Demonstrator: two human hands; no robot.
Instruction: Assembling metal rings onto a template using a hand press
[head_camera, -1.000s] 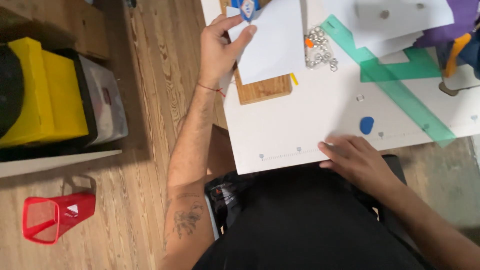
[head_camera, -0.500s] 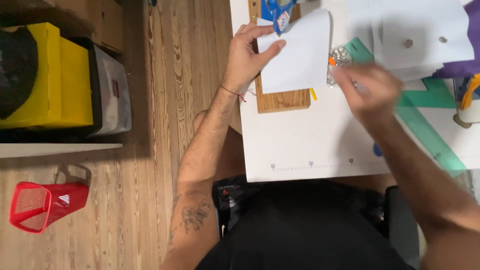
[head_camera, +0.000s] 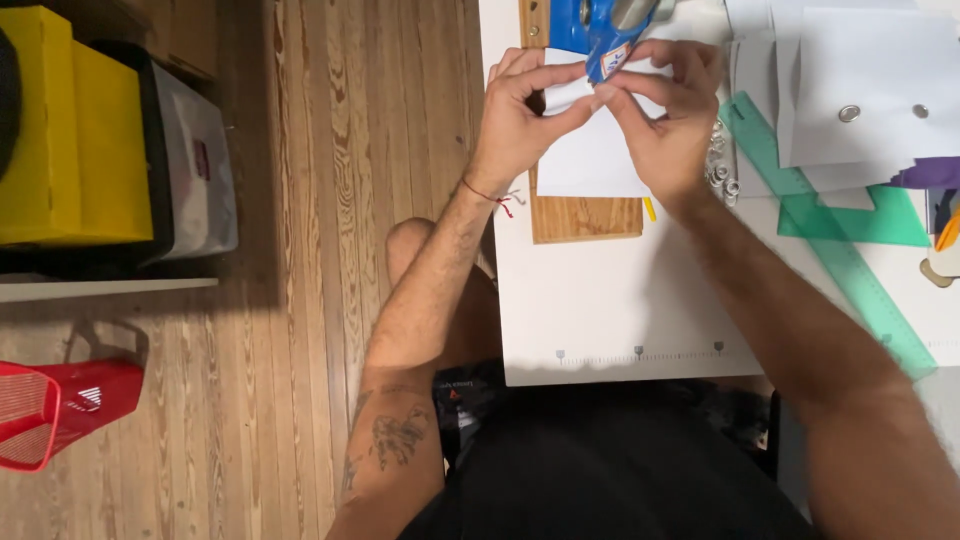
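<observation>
Pinching a white paper sheet (head_camera: 600, 150) at its upper edge, my left hand (head_camera: 525, 115) and right hand (head_camera: 665, 120) met fingertip to fingertip beneath a blue punch tool (head_camera: 600, 35). I saw the sheet lying over a wooden board (head_camera: 585, 215) on the white table (head_camera: 620, 300). Metal eyelets (head_camera: 722, 170) lay at 3 o'clock of my right hand, beside a green ruler (head_camera: 850, 270); a red basket (head_camera: 60, 410) stood at 8 o'clock.

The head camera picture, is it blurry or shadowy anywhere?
Head view: mostly sharp, both hands crisp on the white paper; a dark shadow lies under the yellow bin on the floor; the white table looks bright but not glaring.
</observation>
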